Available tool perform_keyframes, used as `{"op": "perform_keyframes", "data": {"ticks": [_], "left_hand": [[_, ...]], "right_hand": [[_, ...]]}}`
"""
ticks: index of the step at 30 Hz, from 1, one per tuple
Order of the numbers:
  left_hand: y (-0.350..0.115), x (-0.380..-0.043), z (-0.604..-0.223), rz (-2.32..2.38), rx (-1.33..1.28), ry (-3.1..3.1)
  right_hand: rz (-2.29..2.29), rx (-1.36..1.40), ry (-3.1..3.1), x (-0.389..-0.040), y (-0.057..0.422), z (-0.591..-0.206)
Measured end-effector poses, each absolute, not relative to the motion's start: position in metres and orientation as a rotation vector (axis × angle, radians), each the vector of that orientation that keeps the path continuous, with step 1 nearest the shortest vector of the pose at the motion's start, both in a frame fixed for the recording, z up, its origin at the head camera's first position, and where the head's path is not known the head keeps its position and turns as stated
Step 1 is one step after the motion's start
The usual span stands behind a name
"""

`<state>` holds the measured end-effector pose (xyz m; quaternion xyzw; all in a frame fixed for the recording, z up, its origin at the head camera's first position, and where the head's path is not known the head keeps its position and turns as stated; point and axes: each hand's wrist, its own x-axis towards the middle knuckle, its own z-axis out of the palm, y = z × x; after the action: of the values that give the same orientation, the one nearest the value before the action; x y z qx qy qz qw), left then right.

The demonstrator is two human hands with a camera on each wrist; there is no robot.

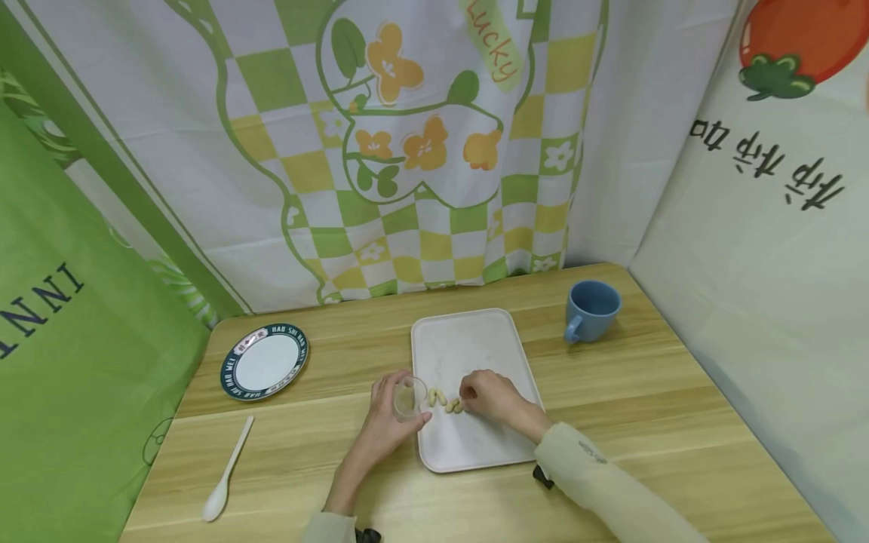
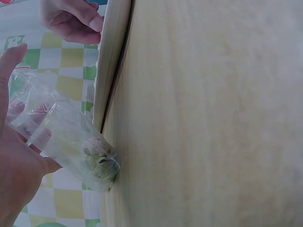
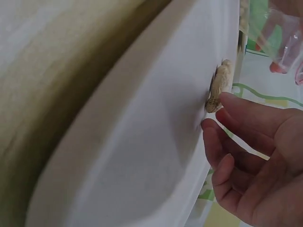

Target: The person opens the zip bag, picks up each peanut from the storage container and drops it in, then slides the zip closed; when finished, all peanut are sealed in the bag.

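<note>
Holding clear bag (image 2: 61, 120) (peanuts (image 2: 100, 158) inside) | left hand (image 1: 383, 422) | white tray (image 1: 471, 347): loose peanuts (image 1: 452, 406)

Tray (image 1: 475, 347): one.
Loose peanuts (image 1: 451, 406): at least four that I can make out, a little toward the tray's 8 o'clock; some may be hidden from me there, so I can't swear to a full tally.
Clear bag (image 2: 66, 127): one, at 9 o'clock from the loose peanuts.
Bagged peanuts (image 2: 97, 161): more than one, too bunched together for me to number.
Hands: two, the left hand (image 1: 389, 417) at 9 o'clock of the loose peanuts, the right hand (image 1: 498, 398) at 3.
Sleeves (image 1: 597, 467): two.
Plate (image 1: 268, 362): one, 9 o'clock from the tray.
Spoon (image 1: 216, 501): one, at 8.
Mug (image 1: 585, 320): one, at 2.
Bench (image 1: 645, 422): one.
</note>
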<state>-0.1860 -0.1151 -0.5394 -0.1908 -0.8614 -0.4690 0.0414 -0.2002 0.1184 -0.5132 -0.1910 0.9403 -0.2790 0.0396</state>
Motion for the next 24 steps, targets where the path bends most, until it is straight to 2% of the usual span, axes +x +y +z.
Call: {"op": "perform_keyframes", "data": {"ticks": [12, 24], "left_hand": [[-0.115, -0.186, -0.54, -1.445, -0.539, -2.645], [-0.116, -0.187, -0.539, -1.435, -0.569, -2.618]], "right_hand": [[-0.842, -0.57, 2.855, -0.203, 0.12, -0.519], [-1.078, -0.75, 2.884, -0.211, 0.13, -0.503]]}}
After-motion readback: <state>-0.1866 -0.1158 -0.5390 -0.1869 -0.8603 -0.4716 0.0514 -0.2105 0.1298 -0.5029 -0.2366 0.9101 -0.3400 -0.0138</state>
